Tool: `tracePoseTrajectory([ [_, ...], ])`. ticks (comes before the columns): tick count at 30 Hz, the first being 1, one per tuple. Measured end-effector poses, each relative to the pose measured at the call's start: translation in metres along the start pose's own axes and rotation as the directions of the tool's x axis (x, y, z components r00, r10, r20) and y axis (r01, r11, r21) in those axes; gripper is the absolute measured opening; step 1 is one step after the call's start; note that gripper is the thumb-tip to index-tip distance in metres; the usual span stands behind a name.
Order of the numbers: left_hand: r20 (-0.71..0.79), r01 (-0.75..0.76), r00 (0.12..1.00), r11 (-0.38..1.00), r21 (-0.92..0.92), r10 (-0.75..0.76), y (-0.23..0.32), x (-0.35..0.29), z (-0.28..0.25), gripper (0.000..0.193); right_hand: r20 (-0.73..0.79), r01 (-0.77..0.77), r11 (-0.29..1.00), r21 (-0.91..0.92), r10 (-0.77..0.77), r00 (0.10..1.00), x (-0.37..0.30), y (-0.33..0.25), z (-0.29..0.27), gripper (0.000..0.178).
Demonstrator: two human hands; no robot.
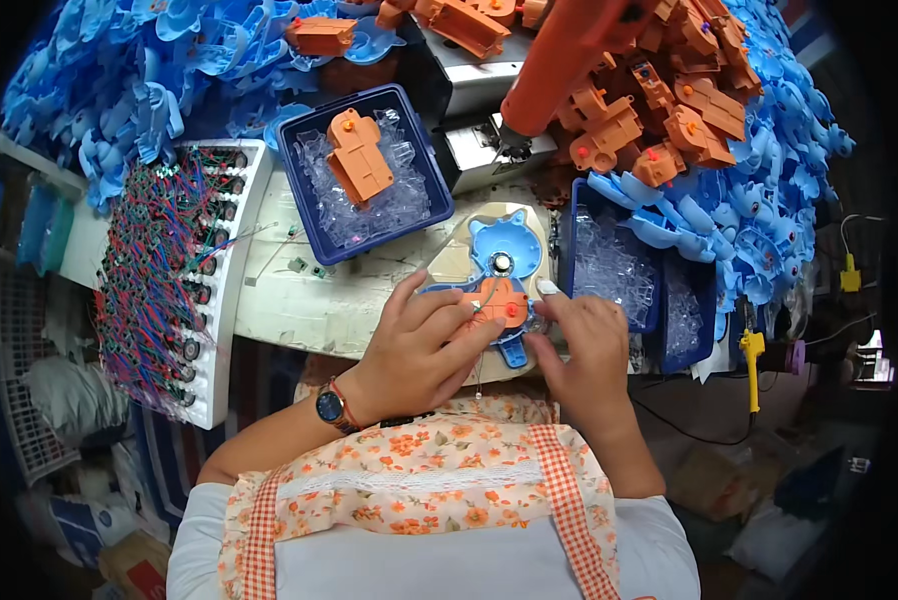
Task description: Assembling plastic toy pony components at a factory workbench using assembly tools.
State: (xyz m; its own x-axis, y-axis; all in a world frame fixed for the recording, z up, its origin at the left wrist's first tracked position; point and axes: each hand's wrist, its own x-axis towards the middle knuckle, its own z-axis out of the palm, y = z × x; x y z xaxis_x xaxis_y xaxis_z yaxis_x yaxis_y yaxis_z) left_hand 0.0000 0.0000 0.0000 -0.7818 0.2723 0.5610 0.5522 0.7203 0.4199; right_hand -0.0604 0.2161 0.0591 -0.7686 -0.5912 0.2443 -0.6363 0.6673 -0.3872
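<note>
Blue toy shell [515, 238] sitting on beige board [461, 246], right in front of person. Orange box [489, 292] in lower part of it. Left hand [419, 345] lays fingers over box, can't tell if pinching thin wire there. Right hand [589, 345] at shell's right edge, thumb and forefinger apart, grip unclear. Dark blue bin [436, 172] just beyond, clear plastic bits inside.

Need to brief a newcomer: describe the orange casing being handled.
On the pale workbench lies an open light-blue shell. The orange casing covers its middle, below a round silvery part; unlike the piled casings, it touches the left fingers.
</note>
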Motion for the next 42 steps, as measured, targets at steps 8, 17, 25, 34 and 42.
tracePoseTrajectory([
  [8,-0.033,-0.003,0.999,1.000,-0.029,0.002,-0.007,-0.002,0.001,0.043,-0.050,-0.012,0.998,-0.056,0.010,0.999,0.003,-0.007,-0.004,0.036],
  [17,-0.009,-0.032,0.999,0.998,-0.051,0.031,-0.008,-0.002,-0.001,0.045,-0.057,0.055,0.998,-0.034,-0.057,0.997,0.001,-0.001,0.002,0.025],
  [25,0.086,0.013,0.996,0.999,-0.038,-0.010,-0.005,-0.002,-0.016,0.047,-0.126,0.109,0.977,-0.183,-0.133,0.983,0.013,0.045,-0.069,0.030],
  [34,0.089,0.046,0.996,0.970,-0.240,-0.025,-0.011,0.011,-0.025,0.043,-0.353,-0.380,0.388,-0.840,0.141,0.925,0.012,0.292,-0.211,0.011],
  [42,0.132,0.043,0.991,0.979,-0.199,-0.017,-0.009,0.016,-0.033,0.038,-0.216,-0.180,0.371,-0.911,-0.057,0.975,0.009,0.322,-0.225,0.009],
])
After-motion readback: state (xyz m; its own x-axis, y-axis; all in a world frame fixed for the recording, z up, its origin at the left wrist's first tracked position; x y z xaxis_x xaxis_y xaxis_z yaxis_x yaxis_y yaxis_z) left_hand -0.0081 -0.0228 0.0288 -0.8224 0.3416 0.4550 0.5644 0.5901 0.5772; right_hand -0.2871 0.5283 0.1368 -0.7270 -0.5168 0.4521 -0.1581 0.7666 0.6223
